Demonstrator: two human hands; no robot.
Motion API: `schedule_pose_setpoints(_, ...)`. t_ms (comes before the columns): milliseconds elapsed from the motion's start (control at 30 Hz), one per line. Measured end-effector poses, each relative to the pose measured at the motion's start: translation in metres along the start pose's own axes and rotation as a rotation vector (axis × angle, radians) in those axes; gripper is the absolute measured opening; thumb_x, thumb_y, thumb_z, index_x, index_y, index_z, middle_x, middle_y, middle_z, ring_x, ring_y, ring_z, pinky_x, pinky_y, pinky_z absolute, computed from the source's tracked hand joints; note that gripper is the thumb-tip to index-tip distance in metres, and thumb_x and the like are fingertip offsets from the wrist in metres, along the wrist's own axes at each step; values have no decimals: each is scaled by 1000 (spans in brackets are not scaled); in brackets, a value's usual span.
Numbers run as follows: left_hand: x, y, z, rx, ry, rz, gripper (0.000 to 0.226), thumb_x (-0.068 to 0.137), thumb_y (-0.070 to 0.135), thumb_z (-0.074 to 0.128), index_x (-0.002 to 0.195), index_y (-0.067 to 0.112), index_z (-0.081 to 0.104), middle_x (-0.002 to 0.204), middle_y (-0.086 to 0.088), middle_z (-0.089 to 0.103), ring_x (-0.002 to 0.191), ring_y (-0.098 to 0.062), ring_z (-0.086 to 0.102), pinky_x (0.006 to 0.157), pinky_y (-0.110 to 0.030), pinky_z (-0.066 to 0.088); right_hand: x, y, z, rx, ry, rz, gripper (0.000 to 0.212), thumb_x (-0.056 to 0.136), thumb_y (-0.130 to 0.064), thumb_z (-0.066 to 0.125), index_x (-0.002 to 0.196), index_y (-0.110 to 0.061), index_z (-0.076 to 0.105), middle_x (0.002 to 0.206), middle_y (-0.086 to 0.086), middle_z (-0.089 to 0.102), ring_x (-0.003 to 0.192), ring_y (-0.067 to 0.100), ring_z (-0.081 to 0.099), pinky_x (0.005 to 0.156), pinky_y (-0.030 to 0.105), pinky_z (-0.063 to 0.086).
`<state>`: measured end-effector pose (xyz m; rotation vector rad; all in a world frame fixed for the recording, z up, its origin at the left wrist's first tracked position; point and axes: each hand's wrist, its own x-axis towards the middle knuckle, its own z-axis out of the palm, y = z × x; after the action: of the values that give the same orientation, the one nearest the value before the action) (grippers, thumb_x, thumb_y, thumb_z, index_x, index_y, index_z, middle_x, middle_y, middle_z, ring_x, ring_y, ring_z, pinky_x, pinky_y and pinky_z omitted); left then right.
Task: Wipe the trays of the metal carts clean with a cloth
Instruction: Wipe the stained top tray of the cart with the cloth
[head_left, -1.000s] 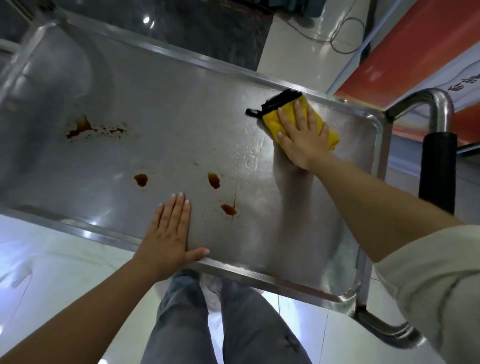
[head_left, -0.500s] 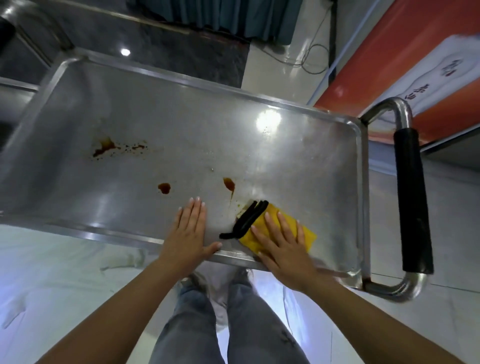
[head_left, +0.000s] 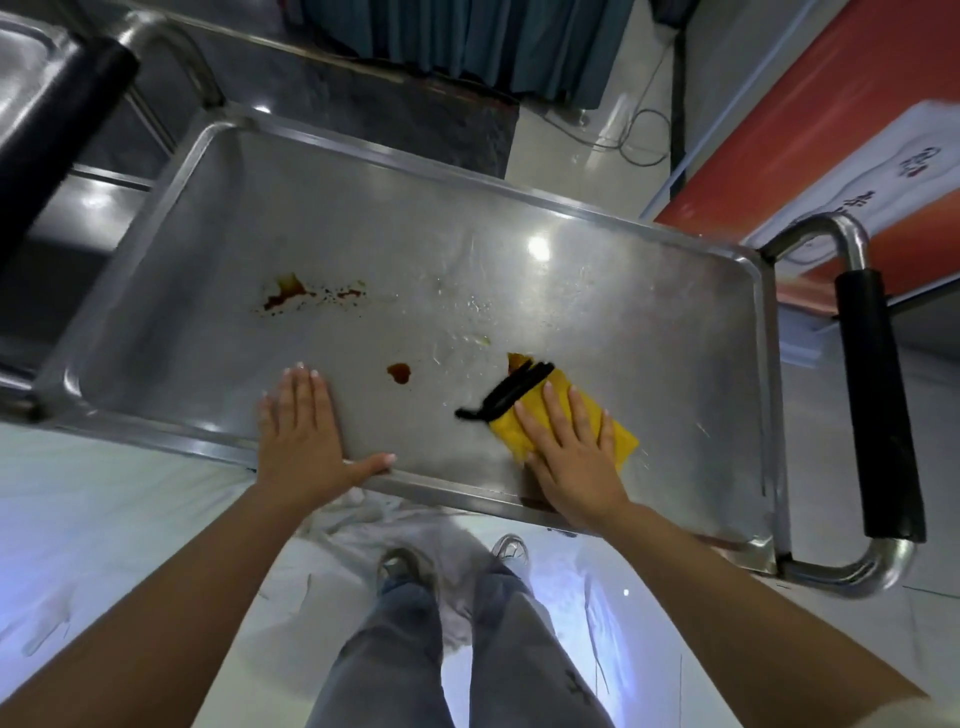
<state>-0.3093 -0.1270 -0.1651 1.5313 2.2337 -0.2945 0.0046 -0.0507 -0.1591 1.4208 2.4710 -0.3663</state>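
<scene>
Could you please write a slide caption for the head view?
Right hand presses yellow cloth on stained cart tray; left hand rests flat.

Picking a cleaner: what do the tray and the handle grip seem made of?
Tray: likely stainless steel, brushed; it mirrors the ceiling light. Handle grip: matte black, probably rubber or foam sleeve over a shiny metal tube; no glare.

Left hand (head_left: 306, 436) flat, palm down, fingers together pointing away, thumb splayed sideways, right hand (head_left: 571, 462) flat with fingers spread, pressing downward, both forearms bare, reaching forward
</scene>
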Motion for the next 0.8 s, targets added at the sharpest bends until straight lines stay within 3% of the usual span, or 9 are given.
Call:
schedule_pose_setpoints(133,12,-14,-10,-43,-91,-56,156,28,106,6,137,4,-39,151,-17,-35,141,-32,-31,115,-52,-12,-28,-7,12,-85,-33,-90,57,101,-45,23,147,-44,-11,159,-2,-19,145,30,-22,115,58,-6)
schedule_pose_setpoints(267,15,-14,-8,-96,-116,-54,153,28,108,11,127,8,-50,147,-15,-42,136,-31,-39,115,-53,-13,-21,-8,9,-79,-32,-78,57,101,-48,23,148,-45,-9,159,-2,-17,146,29,-20,115,58,-5)
schedule_pose_setpoints(400,15,-17,-7,-104,-119,-43,154,29,108,13,128,8,-50,146,-13,-44,133,-29,-44,115,-53,-14,-4,-8,4,-51,-19,-53,55,99,-53,17,145,-48,-12,159,-6,-20,145,25,-23,115,57,-6)
schedule_pose_setpoints(633,11,-13,-15,-96,-173,-35,155,29,105,9,136,5,-41,146,-16,-45,135,-32,-41,116,-54,-12,91,7,-22,81,-1,-21,57,96,-61,21,141,-58,-14,153,-16,-29,146,20,-22,112,57,-10)
schedule_pose_setpoints(800,12,-12,-16,-82,-181,-44,154,33,105,11,139,5,-38,147,-15,-44,136,-31,-39,117,-53,-11,177,20,-52,96,-3,25,60,95,-62,26,146,-53,-5,159,-10,-20,147,22,-18,111,61,-9)
